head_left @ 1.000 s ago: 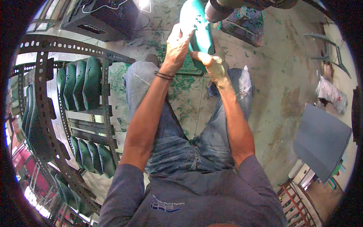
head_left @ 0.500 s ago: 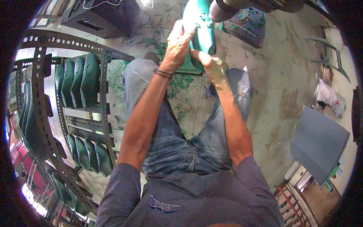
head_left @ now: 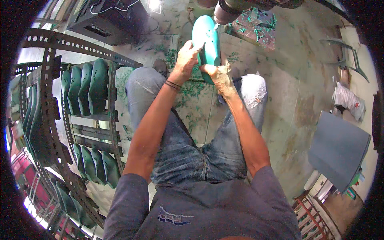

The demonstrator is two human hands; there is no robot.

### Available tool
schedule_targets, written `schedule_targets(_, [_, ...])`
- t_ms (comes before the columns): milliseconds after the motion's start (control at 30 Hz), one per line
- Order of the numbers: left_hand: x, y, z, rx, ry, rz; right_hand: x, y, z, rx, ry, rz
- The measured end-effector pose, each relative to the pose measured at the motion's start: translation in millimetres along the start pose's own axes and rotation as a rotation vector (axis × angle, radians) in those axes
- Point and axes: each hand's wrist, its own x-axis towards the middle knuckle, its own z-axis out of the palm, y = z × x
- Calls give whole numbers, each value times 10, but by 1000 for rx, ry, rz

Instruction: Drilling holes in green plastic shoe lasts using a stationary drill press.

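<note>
A bright green shoe last (head_left: 207, 39) is held up between my two hands, its long axis pointing away from me. My left hand (head_left: 186, 61) grips its left side, fingers closed along the edge. My right hand (head_left: 220, 79) closes around the near end, the thumb lying across it. Just beyond the last, on its right, is a dark machine head with a rounded, tube-like end (head_left: 224, 12). The last's far right edge is very near that end; whether they touch I cannot tell. Small dark marks and green crumbs show on the last's upper surface.
On the left, a perforated metal rack (head_left: 49, 86) holds several dark green shoe lasts (head_left: 98, 86). A black cabinet (head_left: 106, 24) stands at the far left. Green shavings litter the floor and a low box (head_left: 258, 26) under the machine. A grey panel (head_left: 339, 150) is at the right.
Both hands have drawn the shoe last a little toward me, and more of its far end shows. Its far part has shifted slightly away from the machine's end.
</note>
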Motion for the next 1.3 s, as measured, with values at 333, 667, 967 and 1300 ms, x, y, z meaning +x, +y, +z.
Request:
schedule_targets(333, [121,394,193,64,155,-61,-167,-203,-172,88,78,6])
schedule_targets(667, [138,657,167,-1,-29,60,-44,-425,-188,460,54,-126])
schedule_targets(967, [184,680,209,-86,32,61,-9,-405,-211,514,-20,-16])
schedule_targets(1300, [187,719,197,-84,65,107,-10,-529,-201,468,-5,-93])
